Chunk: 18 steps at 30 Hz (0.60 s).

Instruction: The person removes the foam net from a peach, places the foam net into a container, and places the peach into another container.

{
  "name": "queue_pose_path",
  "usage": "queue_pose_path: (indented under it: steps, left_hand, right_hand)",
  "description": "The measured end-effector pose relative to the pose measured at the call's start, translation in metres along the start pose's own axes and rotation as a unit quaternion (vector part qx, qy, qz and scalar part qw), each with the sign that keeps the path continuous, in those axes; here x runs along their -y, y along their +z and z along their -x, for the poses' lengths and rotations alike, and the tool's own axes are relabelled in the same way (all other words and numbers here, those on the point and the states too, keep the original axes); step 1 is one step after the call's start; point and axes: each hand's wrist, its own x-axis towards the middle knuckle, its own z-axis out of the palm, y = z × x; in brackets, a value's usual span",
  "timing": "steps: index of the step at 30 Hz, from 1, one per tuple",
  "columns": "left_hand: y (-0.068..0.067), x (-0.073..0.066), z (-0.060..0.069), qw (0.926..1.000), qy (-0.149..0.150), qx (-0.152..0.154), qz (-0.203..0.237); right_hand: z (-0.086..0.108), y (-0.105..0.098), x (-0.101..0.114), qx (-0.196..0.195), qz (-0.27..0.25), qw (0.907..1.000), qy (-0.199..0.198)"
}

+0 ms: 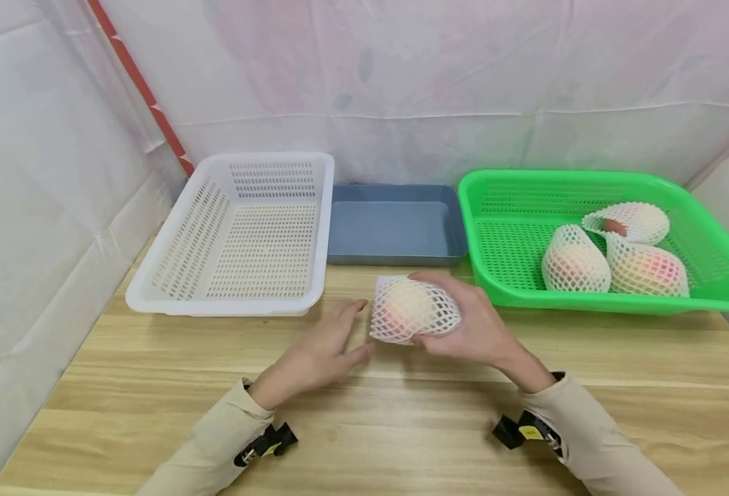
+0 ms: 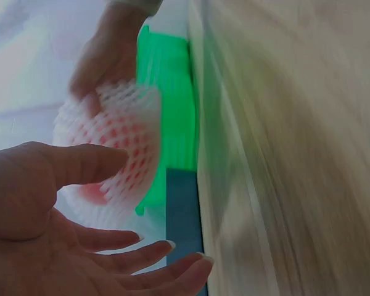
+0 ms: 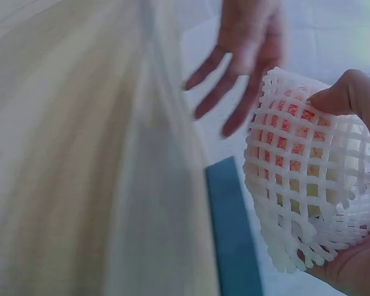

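A round red-and-yellow fruit in a white foam net (image 1: 411,310) is held over the table in front of the blue-grey tray. My right hand (image 1: 466,320) grips it from the right, thumb on one side and fingers on the other, as the right wrist view also shows. The netting hides the fruit's exact kind. On its left, my left hand (image 1: 324,348) reaches toward it with fingers spread and nothing held. In the left wrist view, the left thumb (image 2: 92,163) overlaps the netted fruit (image 2: 120,142); I cannot tell whether they touch.
A white slotted basket (image 1: 317,275) stands at the left back. Between it and a green basket (image 1: 588,301) on the right lies a shallow blue-grey tray (image 1: 395,260). The green basket holds three netted fruits (image 1: 575,265). White cloth (image 1: 402,62) hangs behind the wooden table (image 1: 389,434).
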Motion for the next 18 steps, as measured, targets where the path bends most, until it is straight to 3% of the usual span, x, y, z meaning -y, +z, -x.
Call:
queue_pose_path:
  steps: [3, 7, 12, 15, 18]
  left_hand:
    - [-0.003, -0.008, 0.000, 0.9997, 0.023, -0.009, 0.002]
    - [-0.017, -0.021, 0.000, 0.9957, 0.068, -0.056, 0.027]
    - [-0.038, -0.036, -0.005, 0.9807, 0.148, -0.127, 0.017]
    - [-0.052, -0.043, -0.009, 0.9702, 0.177, -0.166, 0.011]
    - [-0.067, -0.048, -0.014, 0.9600, 0.199, -0.194, 0.035]
  right_hand:
    - [-0.003, -0.012, 0.007, -0.008, -0.007, 0.9999, 0.004]
    - [-0.007, -0.027, 0.018, -0.019, -0.047, 0.9984, 0.025]
    - [-0.018, -0.040, 0.027, -0.045, -0.095, 0.9938, 0.036]
    - [-0.025, -0.046, 0.033, -0.057, -0.102, 0.9927, 0.029]
    - [-0.034, -0.051, 0.040, -0.061, -0.115, 0.9914, 0.010]
